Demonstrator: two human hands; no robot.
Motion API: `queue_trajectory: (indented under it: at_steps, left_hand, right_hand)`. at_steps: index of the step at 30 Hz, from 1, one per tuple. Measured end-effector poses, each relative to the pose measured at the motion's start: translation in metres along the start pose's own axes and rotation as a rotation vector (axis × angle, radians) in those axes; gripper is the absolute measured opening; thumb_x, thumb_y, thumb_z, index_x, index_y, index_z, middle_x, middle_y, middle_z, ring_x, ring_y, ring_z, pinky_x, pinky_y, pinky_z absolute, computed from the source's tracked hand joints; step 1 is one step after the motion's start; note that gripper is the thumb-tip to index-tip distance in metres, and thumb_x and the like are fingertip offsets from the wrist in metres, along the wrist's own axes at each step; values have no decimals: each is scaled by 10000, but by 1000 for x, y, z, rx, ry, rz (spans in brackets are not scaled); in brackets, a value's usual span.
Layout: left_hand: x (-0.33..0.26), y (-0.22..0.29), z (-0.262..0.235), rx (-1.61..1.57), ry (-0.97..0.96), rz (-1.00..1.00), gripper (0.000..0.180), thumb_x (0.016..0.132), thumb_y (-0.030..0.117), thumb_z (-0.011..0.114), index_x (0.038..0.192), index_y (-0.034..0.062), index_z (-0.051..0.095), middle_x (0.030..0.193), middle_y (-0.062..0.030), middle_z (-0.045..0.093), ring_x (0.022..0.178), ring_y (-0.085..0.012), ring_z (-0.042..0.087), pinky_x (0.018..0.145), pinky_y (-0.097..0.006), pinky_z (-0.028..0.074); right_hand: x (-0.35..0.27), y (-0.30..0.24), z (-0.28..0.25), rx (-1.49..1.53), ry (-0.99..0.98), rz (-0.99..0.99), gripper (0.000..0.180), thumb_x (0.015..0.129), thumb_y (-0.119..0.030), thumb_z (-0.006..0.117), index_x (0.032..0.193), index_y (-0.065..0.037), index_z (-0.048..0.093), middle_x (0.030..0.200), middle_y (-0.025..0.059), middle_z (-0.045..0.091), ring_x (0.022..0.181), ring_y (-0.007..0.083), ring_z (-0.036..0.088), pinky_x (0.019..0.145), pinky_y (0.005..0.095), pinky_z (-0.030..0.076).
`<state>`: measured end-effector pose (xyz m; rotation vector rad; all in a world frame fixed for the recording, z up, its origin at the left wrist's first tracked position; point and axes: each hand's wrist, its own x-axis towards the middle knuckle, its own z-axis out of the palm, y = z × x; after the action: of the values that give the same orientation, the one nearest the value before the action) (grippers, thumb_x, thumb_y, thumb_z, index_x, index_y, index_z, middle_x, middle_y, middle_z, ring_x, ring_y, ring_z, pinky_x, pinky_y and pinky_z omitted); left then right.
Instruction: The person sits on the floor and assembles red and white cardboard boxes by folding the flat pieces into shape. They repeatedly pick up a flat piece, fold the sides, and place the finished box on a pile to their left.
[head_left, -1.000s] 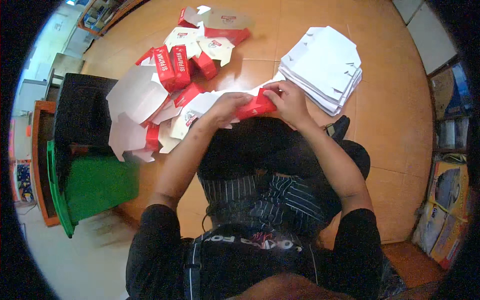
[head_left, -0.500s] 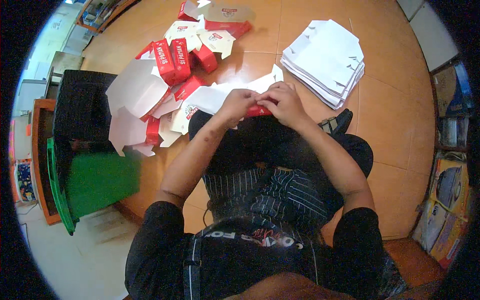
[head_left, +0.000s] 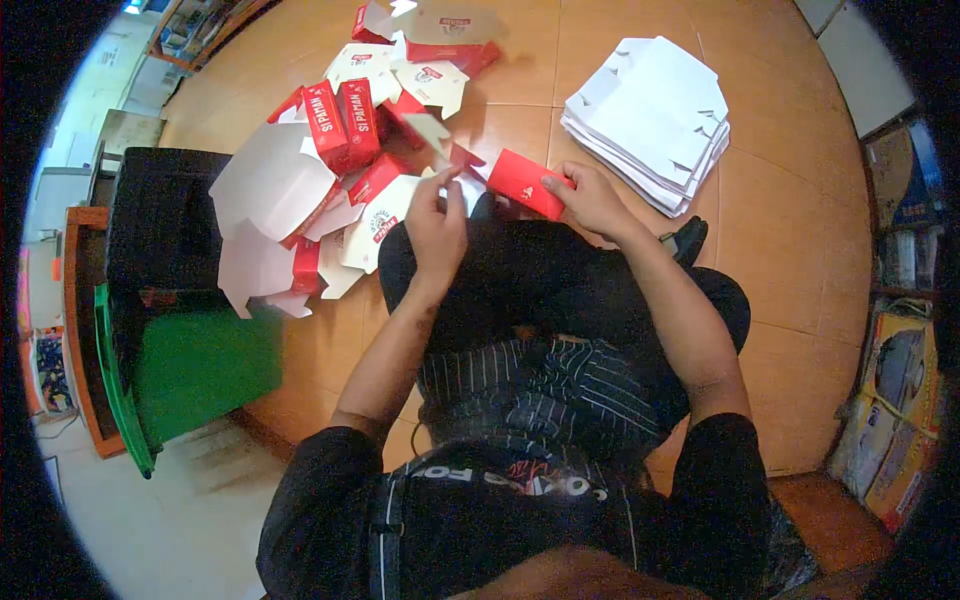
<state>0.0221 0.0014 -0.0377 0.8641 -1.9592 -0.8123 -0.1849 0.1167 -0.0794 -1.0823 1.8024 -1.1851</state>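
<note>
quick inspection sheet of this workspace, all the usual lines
surface: orange tiled floor, person seated on it
job's things: red folded carton in the right hand; left hand pinches a white flap
clutter: heap of red and white cartons on the left; stack of flat white blanks on the right
grippers: both hands closed on the carton
cables: nothing seen
surroundings: green bin, black crate, boxes at the right edge

red carton (head_left: 524,182) partly under hands, feet hidden
</note>
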Motion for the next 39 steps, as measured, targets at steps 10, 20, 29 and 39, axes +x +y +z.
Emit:
queue_trajectory:
  at_steps: [10,20,29,39]
  left_hand:
    - [52,-10,20,-308,-355,-324,318,996,191,593,1295,84,583,806,-48,644,709,-95,580,633,-242,463]
    - [32,20,21,230,-247,-124,260,835,253,758,959,35,692,679,-120,643,590,-205,600,584,-338,476]
    - [26,22,21,144,-604,-48,192,885,200,701,921,12,705,850,-190,701,795,-315,694,728,-381,525]
    - [50,-17,-5,-15,-225,-327,429,1020,363,518,847,1,668,691,-54,609,740,-133,632,656,-320,498]
  right_hand:
    - [-5,-14,-8,69,34,-5,303,954,-323,634,870,-31,636,707,8,561,663,99,478,620,312,416]
    - [-10,-15,-1,-63,-26,-167,226,938,-232,649,916,-7,662,750,80,623,691,138,555,672,312,471]
    - [-16,-22,-6,-136,-32,-313,236,917,-228,666,901,8,665,765,122,644,724,186,607,691,325,479]
    - [0,-13,-15,549,261,-259,679,879,-209,741,1413,-11,371,1361,207,500,1172,309,570,1017,438,457]
